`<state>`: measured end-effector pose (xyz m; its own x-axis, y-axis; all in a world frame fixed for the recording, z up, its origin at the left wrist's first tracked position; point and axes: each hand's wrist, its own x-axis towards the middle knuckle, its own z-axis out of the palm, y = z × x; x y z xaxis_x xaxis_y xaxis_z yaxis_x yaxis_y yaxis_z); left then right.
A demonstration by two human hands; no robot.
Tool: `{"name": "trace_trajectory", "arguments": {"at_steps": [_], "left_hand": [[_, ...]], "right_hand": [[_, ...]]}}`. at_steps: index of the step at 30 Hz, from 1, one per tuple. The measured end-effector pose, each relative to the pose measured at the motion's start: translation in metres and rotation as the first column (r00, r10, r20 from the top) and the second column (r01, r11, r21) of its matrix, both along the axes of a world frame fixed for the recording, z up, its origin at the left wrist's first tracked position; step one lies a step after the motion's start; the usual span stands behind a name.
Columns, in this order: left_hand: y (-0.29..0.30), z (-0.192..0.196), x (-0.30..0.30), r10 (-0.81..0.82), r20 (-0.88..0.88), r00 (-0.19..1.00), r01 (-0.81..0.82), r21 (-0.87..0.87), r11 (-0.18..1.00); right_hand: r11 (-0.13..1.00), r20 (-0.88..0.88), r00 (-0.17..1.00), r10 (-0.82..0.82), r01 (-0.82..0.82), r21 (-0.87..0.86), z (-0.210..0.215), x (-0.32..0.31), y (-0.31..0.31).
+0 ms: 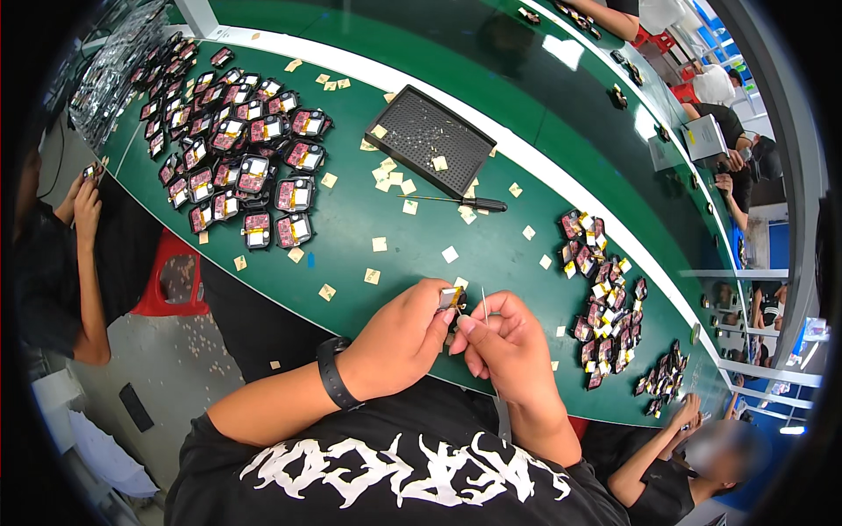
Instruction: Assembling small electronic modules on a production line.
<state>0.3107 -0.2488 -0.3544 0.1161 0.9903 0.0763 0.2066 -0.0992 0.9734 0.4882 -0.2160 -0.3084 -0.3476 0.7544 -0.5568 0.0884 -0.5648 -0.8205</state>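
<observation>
My left hand (395, 346) is closed around a small electronic unit (451, 298) with a silvery block and a yellow strip, held just above the near edge of the green table (412, 263). Right beside it, my right hand (511, 346) has thumb and index finger pinched at the unit's edge. A thin pointed metal tool (484, 303) sticks up between the fingers of that hand; its kind is hard to make out. What the pinching fingertips touch is mostly hidden.
Many black units with red boards (254, 171) crowd the table's left, and another group (605, 298) lies to the right. A black tray (430, 140) with small bits stands ahead, a screwdriver (482, 204) near it. Small yellowish paper squares (372, 276) are scattered around. Other people work nearby.
</observation>
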Motion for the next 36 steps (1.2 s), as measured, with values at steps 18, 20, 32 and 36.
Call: {"name": "trace_trajectory", "arguments": {"at_steps": [18,20,32,36], "left_hand": [[0.002,0.000,-0.009,-0.073,0.454,0.888,0.223,-0.285,0.932],[0.006,0.009,-0.013,-0.173,0.343,0.923,0.276,-0.281,0.919],[0.005,0.013,-0.012,-0.138,0.284,0.949,0.219,-0.276,0.936],[0.004,0.007,-0.011,-0.178,0.169,0.969,0.209,-0.186,0.960]], "right_hand": [[0.958,-0.152,0.987,-0.048,0.088,0.272,-0.009,0.022,-0.007],[0.832,0.240,0.968,0.076,-0.194,0.520,0.004,0.008,0.003],[0.896,0.232,0.972,0.031,-0.130,0.425,0.000,0.009,-0.003],[0.771,0.343,0.938,0.047,-0.252,0.585,-0.008,0.008,-0.003]]}}
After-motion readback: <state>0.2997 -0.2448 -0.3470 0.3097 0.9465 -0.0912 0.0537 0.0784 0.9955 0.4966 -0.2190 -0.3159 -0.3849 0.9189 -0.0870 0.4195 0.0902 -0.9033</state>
